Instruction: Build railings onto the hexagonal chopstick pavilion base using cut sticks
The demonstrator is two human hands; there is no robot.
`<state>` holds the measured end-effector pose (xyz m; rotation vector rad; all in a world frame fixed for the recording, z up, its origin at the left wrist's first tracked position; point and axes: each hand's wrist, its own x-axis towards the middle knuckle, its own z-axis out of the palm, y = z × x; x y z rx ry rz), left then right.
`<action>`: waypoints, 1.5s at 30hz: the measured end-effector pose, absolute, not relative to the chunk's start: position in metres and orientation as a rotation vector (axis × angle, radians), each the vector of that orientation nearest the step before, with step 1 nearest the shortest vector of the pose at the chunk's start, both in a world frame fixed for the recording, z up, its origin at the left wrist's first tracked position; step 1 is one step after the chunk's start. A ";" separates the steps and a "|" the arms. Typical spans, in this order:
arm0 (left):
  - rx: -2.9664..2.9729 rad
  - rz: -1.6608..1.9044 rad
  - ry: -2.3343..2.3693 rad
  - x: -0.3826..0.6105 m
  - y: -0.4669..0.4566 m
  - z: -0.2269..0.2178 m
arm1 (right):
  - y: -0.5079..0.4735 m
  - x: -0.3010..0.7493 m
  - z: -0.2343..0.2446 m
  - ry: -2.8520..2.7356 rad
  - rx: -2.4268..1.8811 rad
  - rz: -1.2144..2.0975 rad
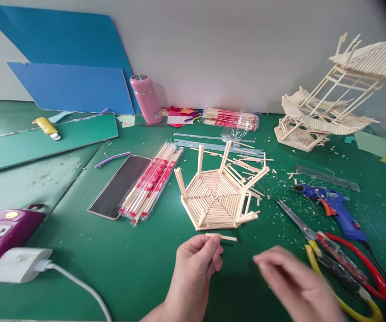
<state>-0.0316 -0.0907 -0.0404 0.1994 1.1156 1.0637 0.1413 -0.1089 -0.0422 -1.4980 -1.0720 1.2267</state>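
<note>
Between thumb and fingers, my left hand (198,264) pinches a short wooden stick (228,238), which points right just below the near edge of a wooden stick frame (213,197). That frame has a many-sided base of sticks laid in wedges, with several posts leaning outward from its corners. My right hand (290,277) is apart from it at the lower right, slightly blurred. Its thumb and index tip are close together in a pinch; whatever they hold, if anything, is too small to make out. The scissors (308,232) lie nearest to it.
A blue glue gun (337,205) and a clear ruler (327,178) lie right. Bagged sticks (153,183) overlap a phone (119,188) on the left. Behind stand a pink bottle (147,100) and a tiered stick model (330,98). A purple power strip (8,232) sits lower left.
</note>
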 end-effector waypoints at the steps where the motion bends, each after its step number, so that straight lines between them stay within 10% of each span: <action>1: 0.206 1.069 1.115 -0.031 -0.091 -0.040 | -0.114 0.122 -0.042 -1.093 -1.473 1.374; 8: 0.237 1.093 1.100 -0.029 -0.092 -0.044 | -0.106 0.075 -0.054 -0.380 -1.275 1.865; 45: 0.215 1.059 1.025 -0.029 -0.087 -0.044 | -0.087 0.057 -0.039 -0.265 -1.279 1.768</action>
